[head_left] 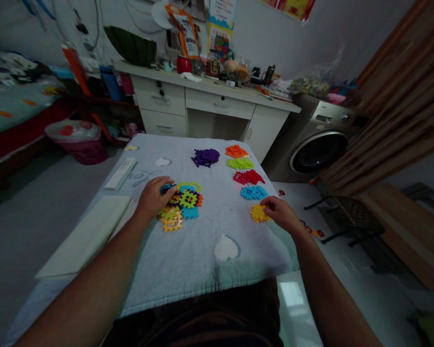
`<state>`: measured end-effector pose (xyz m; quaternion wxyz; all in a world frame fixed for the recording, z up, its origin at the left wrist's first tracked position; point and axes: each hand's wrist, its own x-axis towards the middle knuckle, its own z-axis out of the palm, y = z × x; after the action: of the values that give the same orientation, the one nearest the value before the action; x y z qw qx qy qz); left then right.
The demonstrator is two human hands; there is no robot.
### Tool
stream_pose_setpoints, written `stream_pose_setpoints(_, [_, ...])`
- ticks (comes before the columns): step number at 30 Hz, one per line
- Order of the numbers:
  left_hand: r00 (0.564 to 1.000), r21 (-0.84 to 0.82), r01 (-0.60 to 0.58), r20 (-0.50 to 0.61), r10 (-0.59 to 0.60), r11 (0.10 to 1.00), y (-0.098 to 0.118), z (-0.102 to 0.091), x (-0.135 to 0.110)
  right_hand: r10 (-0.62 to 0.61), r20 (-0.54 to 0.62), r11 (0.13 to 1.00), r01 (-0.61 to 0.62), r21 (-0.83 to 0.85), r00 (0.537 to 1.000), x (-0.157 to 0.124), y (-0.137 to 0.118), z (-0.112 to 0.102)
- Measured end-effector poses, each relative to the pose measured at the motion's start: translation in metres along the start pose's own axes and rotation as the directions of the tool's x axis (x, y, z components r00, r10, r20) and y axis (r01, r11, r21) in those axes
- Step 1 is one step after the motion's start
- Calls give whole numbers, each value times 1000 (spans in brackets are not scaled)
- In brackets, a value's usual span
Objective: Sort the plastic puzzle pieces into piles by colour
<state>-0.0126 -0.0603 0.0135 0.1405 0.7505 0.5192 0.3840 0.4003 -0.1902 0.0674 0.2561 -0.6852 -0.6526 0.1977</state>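
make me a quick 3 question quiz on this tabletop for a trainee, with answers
1. True or false: the purple tile pile lies farther from the person than the mixed-colour tile pile.
2. Fill the gap: between the red tile pile and the orange tile pile lies the ____ pile.
3. Which pile are the fingertips of the right hand at? a) red b) yellow c) purple

Key: 1 true; 2 lime green; 3 b

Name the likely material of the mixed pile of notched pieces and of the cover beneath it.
Mixed pile: probably moulded plastic, smooth; even, bright colours and regular notches suggest it.

Cover: fabric, matte and soft-looking; its wrinkles and drooping near edge show it. Exact fibre unclear.
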Motion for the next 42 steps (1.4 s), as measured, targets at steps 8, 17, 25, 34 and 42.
stream_pose_setpoints(8, [998, 87, 27, 62, -32, 996, 20, -18, 11, -53, -9, 935, 46, -351, 999, -2, -7, 10])
stream_pose_setpoints(17, [917, -529, 329, -18, -398, 782, 51, -44, 16, -154, 13, 880, 143, -453, 988, 13, -42, 19])
stream_pose_setpoints(25, [841, -769, 391, 75, -536, 505, 43, -54, 14, -405, 213, 894, 434, -113, 889, 49, -119, 89])
stream_pose_setpoints(34, [940, -294, 287, 268, -210, 912, 38, -46, -15, -549, 77, 836, 549, 23, 832, 63, -132, 155])
stream_pose_setpoints(42, [932, 111, 34, 357, -71, 993, 22, -21, -53, -522, -43, 849, 524, 63, 852, 61, -119, 159])
